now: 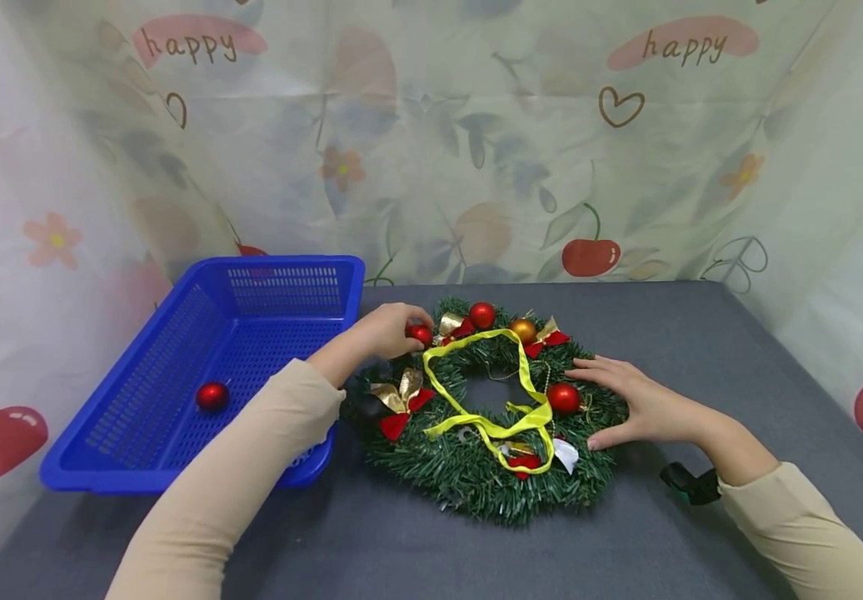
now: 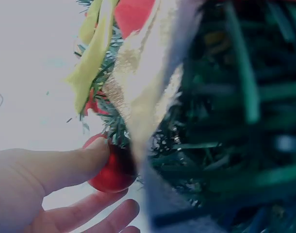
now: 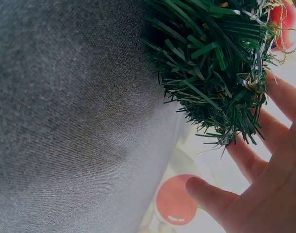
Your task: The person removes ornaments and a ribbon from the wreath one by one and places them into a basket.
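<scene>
A green wreath (image 1: 446,475) lies flat on the grey table, dressed with bows, baubles and a loose yellow ribbon (image 1: 502,429). At its upper left, my left hand (image 1: 382,331) pinches a red bauble (image 1: 421,335); the left wrist view shows the thumb across the bauble (image 2: 114,167), with fingers behind it. A gold-and-red bow (image 1: 401,400) is just below that hand. On the wreath's right side, my right hand (image 1: 645,404) rests with fingers spread along the tinsel, near another red bauble (image 1: 563,398). In the right wrist view its fingers touch the tinsel edge (image 3: 221,97).
A blue plastic basket (image 1: 132,482) stands left of the wreath, with one red bauble (image 1: 212,397) inside. My left forearm passes over its right side. A black object (image 1: 690,483) is by the right wrist. A printed curtain (image 1: 431,150) hangs behind the table (image 1: 671,325).
</scene>
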{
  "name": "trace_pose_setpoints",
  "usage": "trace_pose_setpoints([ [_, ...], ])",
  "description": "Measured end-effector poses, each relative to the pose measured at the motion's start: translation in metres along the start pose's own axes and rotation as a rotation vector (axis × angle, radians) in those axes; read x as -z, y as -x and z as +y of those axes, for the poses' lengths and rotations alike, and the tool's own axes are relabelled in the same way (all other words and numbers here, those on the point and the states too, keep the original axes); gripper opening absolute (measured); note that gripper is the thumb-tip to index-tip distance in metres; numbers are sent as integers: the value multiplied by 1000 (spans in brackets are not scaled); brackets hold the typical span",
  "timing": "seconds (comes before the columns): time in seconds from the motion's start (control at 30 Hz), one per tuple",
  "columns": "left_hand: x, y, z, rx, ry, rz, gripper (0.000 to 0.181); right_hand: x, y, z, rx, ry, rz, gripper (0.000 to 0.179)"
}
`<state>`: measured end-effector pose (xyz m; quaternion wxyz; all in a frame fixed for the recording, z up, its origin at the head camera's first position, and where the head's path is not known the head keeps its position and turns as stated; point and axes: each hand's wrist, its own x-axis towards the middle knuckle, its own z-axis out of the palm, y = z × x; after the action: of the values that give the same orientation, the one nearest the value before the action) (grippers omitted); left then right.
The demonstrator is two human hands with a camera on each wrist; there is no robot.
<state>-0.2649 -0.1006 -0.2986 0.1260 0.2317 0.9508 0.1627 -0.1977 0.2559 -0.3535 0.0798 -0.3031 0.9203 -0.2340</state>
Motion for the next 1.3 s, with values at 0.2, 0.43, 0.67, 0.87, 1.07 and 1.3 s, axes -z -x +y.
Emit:
trace_pose_setpoints([
  [0.2,4,3,3,17,27,-2,38,0,1,-1,-11,-5,-1,84],
  [0.43,7,8,5,7,46,7,39,0,2,-2,-16,-12,1,84],
  [0.67,11,15,8,-13,59,34,39,0,3,-1,-24,-19,-4,84],
  [0.87,15,22,11,-27,75,52,40,-1,3,0,-20,-11,-2,84],
  [1.07,17,29,12,-50,91,65,40,-1,3,0,-18,-13,-1,84],
  [1.3,17,39,10,-76,110,85,39,-1,3,0,-16,-10,3,84],
])
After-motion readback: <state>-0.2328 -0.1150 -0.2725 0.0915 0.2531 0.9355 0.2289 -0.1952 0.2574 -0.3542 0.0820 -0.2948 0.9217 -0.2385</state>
